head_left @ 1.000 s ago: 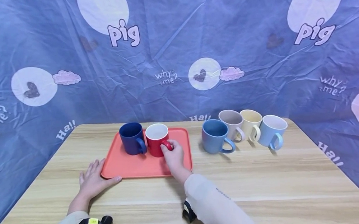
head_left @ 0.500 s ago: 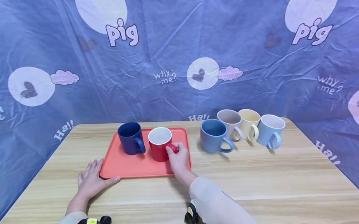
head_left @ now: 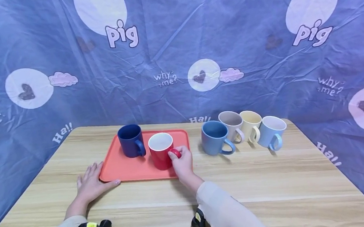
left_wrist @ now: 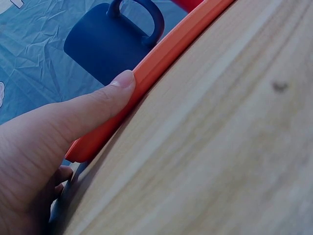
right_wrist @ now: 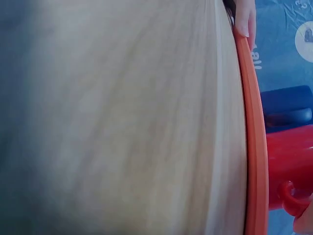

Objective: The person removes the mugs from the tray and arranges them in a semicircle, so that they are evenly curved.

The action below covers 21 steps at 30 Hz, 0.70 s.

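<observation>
My right hand [head_left: 182,163] pinches the handle of a red mug [head_left: 161,155] with a white inside, which stands upright over the front right part of an orange tray [head_left: 132,175]. Behind it to the left, a navy blue mug [head_left: 130,142] sits on the same tray, its handle toward the front right. My left hand [head_left: 91,186] lies at the tray's front left corner, fingers spread along the left side and thumb straight against the front rim. In the left wrist view that thumb [left_wrist: 105,98] touches the orange rim. Only a fingertip part of the right hand shows in the right wrist view.
Right of the tray on the wooden table [head_left: 258,186] stand a blue mug [head_left: 214,137], a grey mug [head_left: 231,121], a cream mug [head_left: 250,121] and a light blue mug [head_left: 270,130], close together. A blue printed cloth [head_left: 168,104] hangs behind the table.
The red mug has moved toward the front of the tray, away from beside the navy mug, with my right hand on its handle. My left hand has stayed at the tray corner.
</observation>
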Tool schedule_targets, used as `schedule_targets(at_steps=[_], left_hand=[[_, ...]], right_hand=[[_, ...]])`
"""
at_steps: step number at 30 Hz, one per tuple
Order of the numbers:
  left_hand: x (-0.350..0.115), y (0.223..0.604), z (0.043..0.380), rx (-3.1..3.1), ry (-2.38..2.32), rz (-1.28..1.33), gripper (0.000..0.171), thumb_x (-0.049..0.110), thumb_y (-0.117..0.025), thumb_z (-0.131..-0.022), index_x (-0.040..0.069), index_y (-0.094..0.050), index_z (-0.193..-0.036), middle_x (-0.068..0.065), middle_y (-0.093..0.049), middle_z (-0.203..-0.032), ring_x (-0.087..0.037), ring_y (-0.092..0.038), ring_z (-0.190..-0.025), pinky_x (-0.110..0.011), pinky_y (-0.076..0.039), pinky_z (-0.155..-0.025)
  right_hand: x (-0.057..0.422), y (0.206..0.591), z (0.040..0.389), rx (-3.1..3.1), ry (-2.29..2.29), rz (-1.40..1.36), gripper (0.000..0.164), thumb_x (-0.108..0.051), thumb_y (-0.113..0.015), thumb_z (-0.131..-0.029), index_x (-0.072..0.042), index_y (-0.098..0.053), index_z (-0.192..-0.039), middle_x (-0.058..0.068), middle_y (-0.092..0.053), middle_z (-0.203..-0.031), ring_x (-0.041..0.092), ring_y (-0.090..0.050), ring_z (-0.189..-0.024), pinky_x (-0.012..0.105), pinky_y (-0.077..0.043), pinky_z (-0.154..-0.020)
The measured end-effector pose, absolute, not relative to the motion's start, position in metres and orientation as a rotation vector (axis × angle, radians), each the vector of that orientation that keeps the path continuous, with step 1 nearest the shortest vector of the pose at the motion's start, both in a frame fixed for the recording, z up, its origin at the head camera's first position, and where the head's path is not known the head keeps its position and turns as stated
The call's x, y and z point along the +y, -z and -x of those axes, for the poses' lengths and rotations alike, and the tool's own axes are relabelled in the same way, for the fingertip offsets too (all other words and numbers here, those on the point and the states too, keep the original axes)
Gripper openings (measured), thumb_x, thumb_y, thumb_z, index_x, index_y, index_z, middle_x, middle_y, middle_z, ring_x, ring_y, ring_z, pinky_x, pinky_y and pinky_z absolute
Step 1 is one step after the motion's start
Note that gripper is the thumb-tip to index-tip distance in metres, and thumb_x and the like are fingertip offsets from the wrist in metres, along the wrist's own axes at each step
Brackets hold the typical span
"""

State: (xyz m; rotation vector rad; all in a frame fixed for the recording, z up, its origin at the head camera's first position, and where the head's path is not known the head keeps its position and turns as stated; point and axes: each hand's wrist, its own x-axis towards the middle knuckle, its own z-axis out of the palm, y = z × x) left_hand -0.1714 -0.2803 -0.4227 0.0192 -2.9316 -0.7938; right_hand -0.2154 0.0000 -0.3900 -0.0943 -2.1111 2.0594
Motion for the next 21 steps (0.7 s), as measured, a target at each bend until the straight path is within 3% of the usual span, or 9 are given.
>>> schedule_targets(at_steps=[12, 21], left_hand=[[-0.281, 0.424, 0.171, -2.934, 0.804, -0.014, 0.104, 0.061, -0.061, -0.064, -0.003, -0.018, -0.135, -0.032, -0.011, -0.135, -0.045, -0.002, -0.123, -0.062, 0.009, -0.088], [-0.282, 0.424, 0.173, -2.937, 0.810, -0.014, 0.105, 0.061, -0.061, -0.064, -0.002, -0.017, -0.135, -0.032, -0.010, -0.135, -0.045, -0.001, -0.123, -0.062, 0.009, -0.088]], right_hand=[[0.001, 0.363, 0.200, -2.090, -2.117, -0.025, 0.016, -0.003, -0.062, -0.078, 0.000, -0.051, -0.088, 0.009, -0.054, -0.088, 0.021, -0.053, -0.086, 0.028, -0.048, -0.071], [0.018, 0.323, 0.194, -1.997, -2.159, -0.080, 0.018, 0.001, -0.061, -0.078, 0.004, -0.049, -0.091, 0.015, -0.056, -0.093, 0.025, -0.055, -0.087, 0.038, -0.048, -0.071]])
